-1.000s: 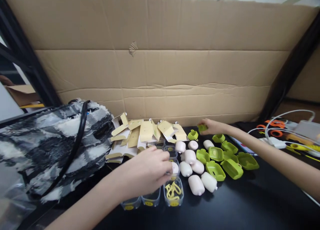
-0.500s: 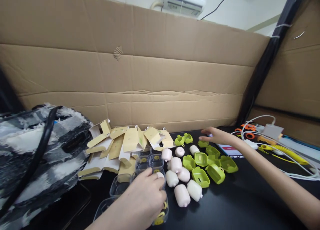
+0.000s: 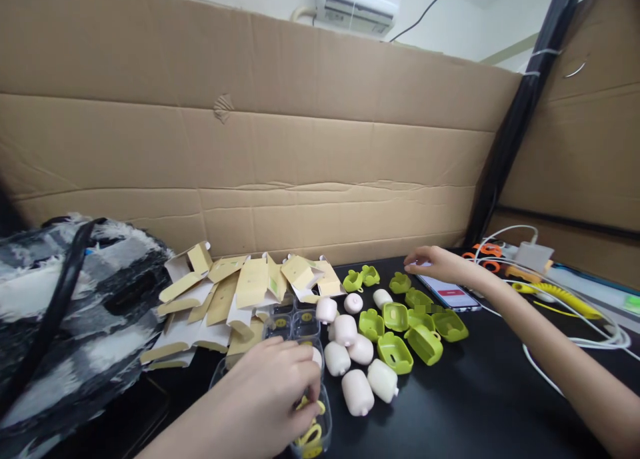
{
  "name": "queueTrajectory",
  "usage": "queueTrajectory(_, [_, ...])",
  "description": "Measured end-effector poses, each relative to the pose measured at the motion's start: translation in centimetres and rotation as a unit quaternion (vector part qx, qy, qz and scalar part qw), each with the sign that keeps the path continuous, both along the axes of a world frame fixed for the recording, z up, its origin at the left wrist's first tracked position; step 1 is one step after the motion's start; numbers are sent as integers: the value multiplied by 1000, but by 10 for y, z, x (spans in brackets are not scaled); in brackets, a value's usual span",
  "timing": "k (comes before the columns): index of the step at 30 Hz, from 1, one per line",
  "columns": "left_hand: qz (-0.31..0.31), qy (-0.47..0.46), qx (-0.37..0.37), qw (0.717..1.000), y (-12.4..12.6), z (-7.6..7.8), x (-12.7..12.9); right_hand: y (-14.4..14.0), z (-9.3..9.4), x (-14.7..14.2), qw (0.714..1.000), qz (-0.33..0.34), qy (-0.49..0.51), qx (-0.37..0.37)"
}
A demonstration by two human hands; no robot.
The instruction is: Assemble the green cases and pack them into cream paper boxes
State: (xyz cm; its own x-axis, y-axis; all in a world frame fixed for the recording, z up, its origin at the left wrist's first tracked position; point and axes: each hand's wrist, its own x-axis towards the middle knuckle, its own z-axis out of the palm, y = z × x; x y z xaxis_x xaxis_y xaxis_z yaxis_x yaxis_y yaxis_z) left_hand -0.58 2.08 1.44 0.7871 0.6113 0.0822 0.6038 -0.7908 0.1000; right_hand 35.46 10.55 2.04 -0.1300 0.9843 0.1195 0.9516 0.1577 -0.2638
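Note:
My left hand (image 3: 270,396) rests curled over small clear plastic cases (image 3: 295,322) at the table's near edge, its fingertips on yellow loops (image 3: 311,424) inside one case. My right hand (image 3: 436,264) reaches far right, fingers spread and flat, over the top end of a phone (image 3: 450,292). It holds nothing. Between the hands lie several pale pink rounded shells (image 3: 357,391) and several lime green open shells (image 3: 395,352) on the black table (image 3: 475,399).
A heap of flat folded cardboard boxes (image 3: 235,292) lies left of the cases. A furry black-and-white bag (image 3: 65,312) fills the left. A cardboard wall (image 3: 300,152) closes the back. White cables, a charger (image 3: 535,254) and orange scissors (image 3: 484,251) sit at the right.
My right hand let go of a green shell and moved right onto the phone. My left hand slid down onto the case with yellow loops. The view swung up and left.

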Motion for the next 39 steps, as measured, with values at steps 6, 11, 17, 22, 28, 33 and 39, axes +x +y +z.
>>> queueTrajectory(6, [56, -80, -31, 995, 4, 11, -8, -25, 4, -22, 994, 105, -21, 5])
queueTrajectory(11, [37, -187, -72, 979, 9, 19, -10, -39, -7, -47, 987, 153, -36, 31])
queueTrajectory(17, [39, -245, -119, 961, 9, 23, -8, -48, -14, -70, 983, 169, -37, 62])
queueTrajectory(22, [38, -288, -163, 943, 9, 22, -8, -53, -28, -89, 981, 182, -10, 69])
queueTrajectory(28, [66, -323, -141, 934, 7, 17, -8, -49, -44, -93, 983, 133, 87, 93])
queueTrajectory(33, [76, -338, -133, 929, 5, 16, -6, -53, -32, -94, 951, 159, 232, 128])
queueTrajectory(39, [16, -348, -79, 934, 3, 15, -4, -93, -11, -105, 913, 212, 333, 100])
